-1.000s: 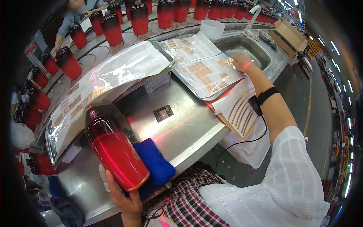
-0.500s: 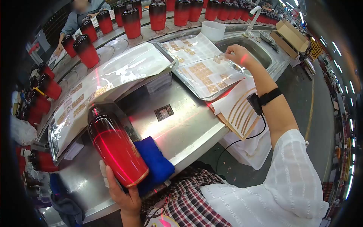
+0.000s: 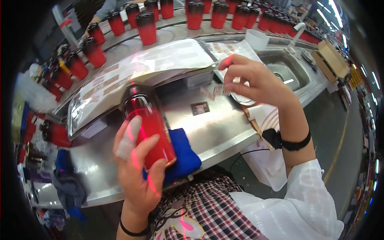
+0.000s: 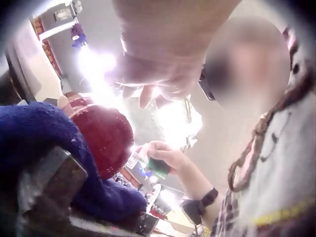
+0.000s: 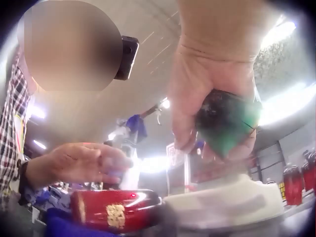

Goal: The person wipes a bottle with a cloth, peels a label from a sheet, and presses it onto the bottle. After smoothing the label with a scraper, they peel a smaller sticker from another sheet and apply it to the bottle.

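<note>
A glossy red bottle with a black neck (image 3: 158, 122) lies on its side, its base end on a folded blue cloth (image 3: 187, 158). Gold characters (image 5: 116, 216) show on its side in the right wrist view. My left hand (image 3: 140, 172), one finger wrapped in white, is raised by the bottle with its fingers loosely extended, holding nothing. Between thumb and fingers, my right hand (image 3: 256, 80) pinches a small clear decal with lettering (image 3: 220, 90). A green, dark-edged flat piece (image 5: 229, 123) is tucked in the same palm.
Behind the bottle slopes a film-covered sheet of decals (image 3: 152, 60). A second decal tray lies partly behind my right hand. A dark printed square (image 3: 200, 108) is on the steel table. Further off are a sink (image 3: 290, 72), a white tub (image 3: 257, 39) and rows of red bottles (image 3: 195, 15).
My right hand has come from the decal tray toward the bottle, carrying the decal. My left hand has left the bottle's base and risen beside it. The head view has shifted; background bottles have moved along.
</note>
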Action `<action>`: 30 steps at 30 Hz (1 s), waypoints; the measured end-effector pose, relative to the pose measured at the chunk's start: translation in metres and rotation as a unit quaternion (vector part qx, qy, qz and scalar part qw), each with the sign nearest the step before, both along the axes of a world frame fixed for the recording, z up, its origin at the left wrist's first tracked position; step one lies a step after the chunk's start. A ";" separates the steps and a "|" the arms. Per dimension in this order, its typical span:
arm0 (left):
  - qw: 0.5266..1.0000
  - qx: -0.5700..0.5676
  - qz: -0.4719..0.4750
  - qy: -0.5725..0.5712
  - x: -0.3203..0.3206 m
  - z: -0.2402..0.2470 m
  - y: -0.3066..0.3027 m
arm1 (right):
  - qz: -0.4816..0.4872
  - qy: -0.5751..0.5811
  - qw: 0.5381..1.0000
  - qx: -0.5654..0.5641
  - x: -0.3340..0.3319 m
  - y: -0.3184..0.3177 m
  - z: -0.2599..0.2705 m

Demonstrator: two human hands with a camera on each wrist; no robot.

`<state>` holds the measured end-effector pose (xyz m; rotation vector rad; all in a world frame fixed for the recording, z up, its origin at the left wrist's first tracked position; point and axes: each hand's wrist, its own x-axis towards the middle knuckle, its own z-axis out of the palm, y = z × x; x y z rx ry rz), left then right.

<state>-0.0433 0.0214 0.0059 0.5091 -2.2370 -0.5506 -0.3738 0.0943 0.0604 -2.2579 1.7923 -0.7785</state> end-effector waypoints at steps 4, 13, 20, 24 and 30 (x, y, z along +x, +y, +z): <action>0.999 -0.013 0.003 -0.053 -0.022 0.022 0.000 | 0.083 -0.073 0.993 -0.043 0.047 -0.003 0.003; 1.000 0.019 0.008 -0.013 -0.023 0.006 0.000 | 0.092 -0.165 0.982 -0.027 0.075 -0.002 -0.009; 0.999 0.053 -0.005 0.001 -0.022 0.003 0.001 | 0.075 -0.219 0.973 -0.011 0.075 0.001 -0.023; 0.999 0.043 -0.019 -0.007 -0.021 0.004 -0.001 | 0.075 -0.222 0.972 -0.011 0.075 0.001 -0.026; 0.925 0.345 -0.102 0.122 -0.023 0.003 0.005 | 0.065 -0.239 0.968 -0.031 0.082 0.002 -0.029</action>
